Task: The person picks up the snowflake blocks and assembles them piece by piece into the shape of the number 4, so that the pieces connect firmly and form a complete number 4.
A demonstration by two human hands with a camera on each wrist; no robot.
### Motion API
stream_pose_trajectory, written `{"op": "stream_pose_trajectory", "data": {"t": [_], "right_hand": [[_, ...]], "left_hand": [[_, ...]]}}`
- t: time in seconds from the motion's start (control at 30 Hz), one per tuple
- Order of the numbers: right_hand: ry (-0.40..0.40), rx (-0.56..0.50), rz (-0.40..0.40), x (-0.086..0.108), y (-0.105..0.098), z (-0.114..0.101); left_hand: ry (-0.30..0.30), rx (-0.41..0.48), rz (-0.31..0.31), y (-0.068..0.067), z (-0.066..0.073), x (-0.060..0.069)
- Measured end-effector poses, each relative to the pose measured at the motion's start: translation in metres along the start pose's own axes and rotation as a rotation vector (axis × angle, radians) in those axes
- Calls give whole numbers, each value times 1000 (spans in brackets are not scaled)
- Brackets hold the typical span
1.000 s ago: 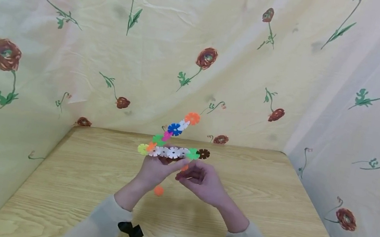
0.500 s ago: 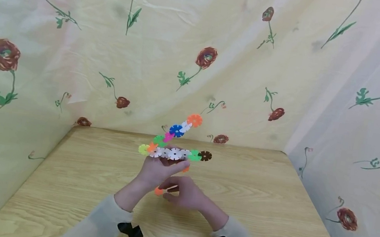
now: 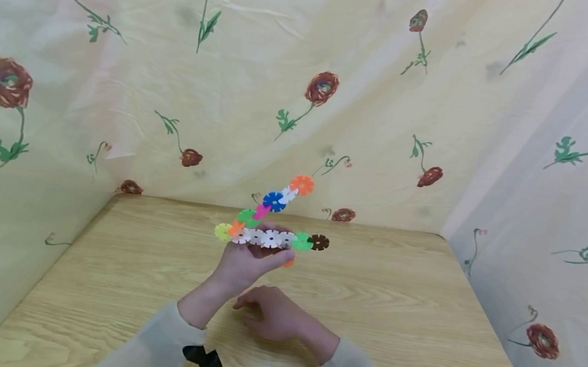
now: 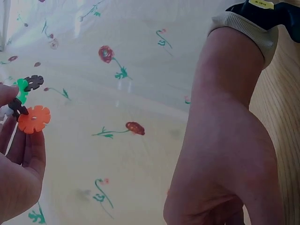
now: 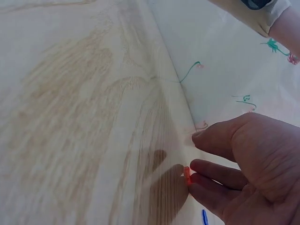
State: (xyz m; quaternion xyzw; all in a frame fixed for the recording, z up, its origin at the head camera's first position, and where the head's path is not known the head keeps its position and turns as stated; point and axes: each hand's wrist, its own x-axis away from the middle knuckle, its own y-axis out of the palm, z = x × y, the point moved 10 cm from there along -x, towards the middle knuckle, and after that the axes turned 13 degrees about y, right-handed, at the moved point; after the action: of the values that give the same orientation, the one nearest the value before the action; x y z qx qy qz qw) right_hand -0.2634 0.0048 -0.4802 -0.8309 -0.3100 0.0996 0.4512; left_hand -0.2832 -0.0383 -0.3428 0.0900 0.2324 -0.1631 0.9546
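Observation:
In the head view my left hand (image 3: 244, 264) holds up a chain of flower-shaped notched plastic discs (image 3: 271, 239), mostly white, with green and brown ones at its right end. A second row rises at a slant through a blue disc (image 3: 274, 201) to an orange disc (image 3: 302, 184). Another orange disc (image 4: 34, 119) sticks out by the left fingers in the left wrist view. Low over the table is my right hand (image 3: 273, 314). In the right wrist view, a loose orange disc (image 5: 187, 176), seen edge-on, touches its fingertips; the thumb stands apart.
The wooden table (image 3: 396, 296) spreads under both hands. Pale cloth (image 3: 248, 109) printed with red flowers hangs behind and at both sides. A small blue thing (image 5: 204, 216), too cut off to identify, shows below the right fingers.
My right hand has come away from the disc chain, down and left to the loose orange disc on the table, which it now hides in the head view. The left hand stays nearly still.

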Motion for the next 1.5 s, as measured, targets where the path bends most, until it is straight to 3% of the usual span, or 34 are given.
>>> {"op": "stream_pose_trajectory", "data": {"t": [0.23, 0.53, 0.93, 1.5], "right_hand": [[38, 33, 19, 5, -6, 0], [101, 154, 98, 9, -13, 4], [78, 174, 104, 8, -13, 3], [122, 100, 108, 10, -16, 13]], "left_hand": [[17, -30, -7, 2, 2, 0], [40, -12, -21, 6, 4, -1], [72, -1, -42, 7, 4, -1], [42, -39, -47, 5, 3, 1]]}}
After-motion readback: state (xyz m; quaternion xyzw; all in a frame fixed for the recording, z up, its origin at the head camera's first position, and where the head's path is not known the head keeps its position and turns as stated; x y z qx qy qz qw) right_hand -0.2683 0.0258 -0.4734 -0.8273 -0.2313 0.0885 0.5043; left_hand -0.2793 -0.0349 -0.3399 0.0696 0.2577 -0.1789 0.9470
